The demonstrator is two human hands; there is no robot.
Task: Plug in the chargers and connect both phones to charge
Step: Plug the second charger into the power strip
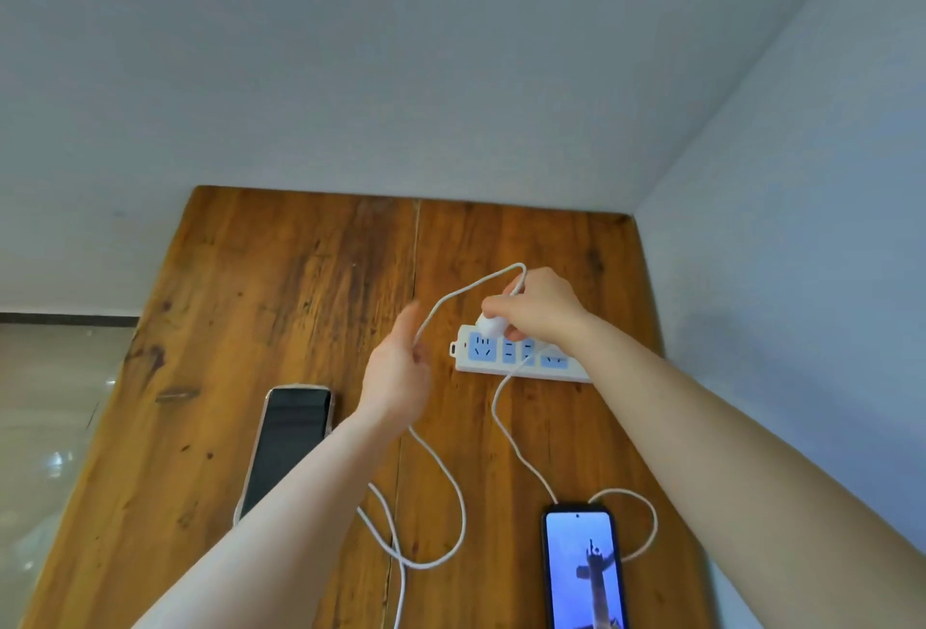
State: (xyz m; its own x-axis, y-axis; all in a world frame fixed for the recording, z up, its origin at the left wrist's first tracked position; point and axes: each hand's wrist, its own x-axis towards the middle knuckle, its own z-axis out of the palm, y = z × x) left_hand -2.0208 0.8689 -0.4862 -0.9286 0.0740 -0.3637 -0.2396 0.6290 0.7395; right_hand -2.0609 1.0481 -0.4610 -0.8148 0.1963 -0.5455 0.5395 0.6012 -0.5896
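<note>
A white power strip [521, 368] with blue sockets lies on the wooden table [280, 297]. My right hand [538, 310] grips a white charger plug [491, 326] just above the strip's left end. Its white cable [451, 297] arcs up and over to my left hand [398, 378], which pinches it, then loops down across the table. A dark-screened phone [288, 443] lies at the left, partly under my left forearm. A second phone [584, 573] with a lit screen lies at the lower right, with another white cable [506, 428] running from its top to the strip.
White walls meet in a corner behind and right of the table. The table's left edge drops to a shiny tiled floor [50, 428]. Slack cable loops lie between the two phones.
</note>
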